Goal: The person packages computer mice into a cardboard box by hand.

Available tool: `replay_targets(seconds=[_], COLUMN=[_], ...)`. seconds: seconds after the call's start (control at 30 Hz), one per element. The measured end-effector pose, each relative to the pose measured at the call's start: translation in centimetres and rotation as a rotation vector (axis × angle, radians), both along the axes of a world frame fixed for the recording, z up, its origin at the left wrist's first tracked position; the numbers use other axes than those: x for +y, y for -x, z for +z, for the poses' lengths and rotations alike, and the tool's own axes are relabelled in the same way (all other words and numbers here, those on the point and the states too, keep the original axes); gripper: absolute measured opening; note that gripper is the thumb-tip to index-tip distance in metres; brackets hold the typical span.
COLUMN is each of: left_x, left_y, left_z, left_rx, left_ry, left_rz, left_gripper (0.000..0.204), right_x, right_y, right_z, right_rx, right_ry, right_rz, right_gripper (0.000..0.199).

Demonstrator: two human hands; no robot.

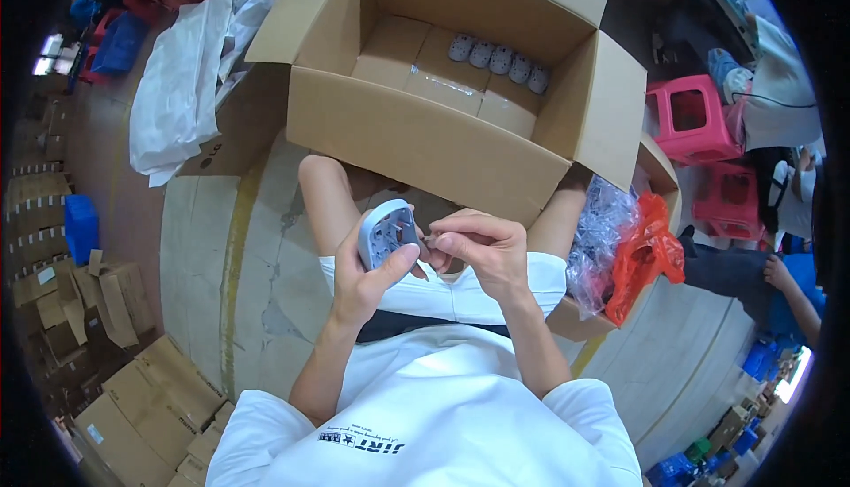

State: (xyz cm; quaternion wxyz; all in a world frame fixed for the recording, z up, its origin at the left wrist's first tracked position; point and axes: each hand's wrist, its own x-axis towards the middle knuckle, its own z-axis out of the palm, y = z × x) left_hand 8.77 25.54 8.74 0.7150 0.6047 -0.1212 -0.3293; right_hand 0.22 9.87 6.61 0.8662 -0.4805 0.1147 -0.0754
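Note:
My left hand (pixel 363 286) is wrapped round a grey-blue plastic housing (pixel 387 232), its hollow inner side with ribs and posts turned up toward me. Close against the housing's right edge, my right hand (pixel 490 250) pinches with thumb and forefinger; a small thin piece seems to stick out there, too small to name. Beyond my knees stands a large open cardboard box (pixel 416 137). On its floor, toward the far right, several similar grey housings (pixel 500 59) lie in a row.
At the right, a carton holds clear plastic bags (pixel 599 235) and a red plastic bag (pixel 651 248). Pink stools (pixel 695 118) and seated people are beyond it. White sheeting (pixel 181 88) drapes over a box at the left. Flattened cartons (pixel 150 403) lie lower left.

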Motion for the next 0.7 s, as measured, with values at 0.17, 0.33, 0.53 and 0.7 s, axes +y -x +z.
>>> replay_targets(seconds=[0.17, 0.33, 0.53, 0.7], left_x=[-0.4, -1.0, -2.1, -3.0], left_y=[0.3, 0.4, 0.9, 1.6], left_z=[-0.3, -0.4, 0.6, 0.6], left_rx=[0.097, 0.224, 0.267, 0.155], left_ry=[0.04, 0.085, 0.141, 0.086], left_rz=[0.003, -0.03, -0.054, -0.056], left_gripper=[0.038, 0.036, 0.034, 0.033], right_x=[0.3, -0.5, -0.7, -0.7], right_y=[0.6, 1.8, 2.7, 3.8], right_z=[0.6, 1.0, 2.2, 3.3], right_rx=[0.051, 0.063, 0.123, 0.181], right_ry=[-0.055, -0.139, -0.092, 0.014], right_rz=[-0.105, -0.123, -0.164, -0.217], right_gripper=[0.02, 0.021, 0.017, 0.016])
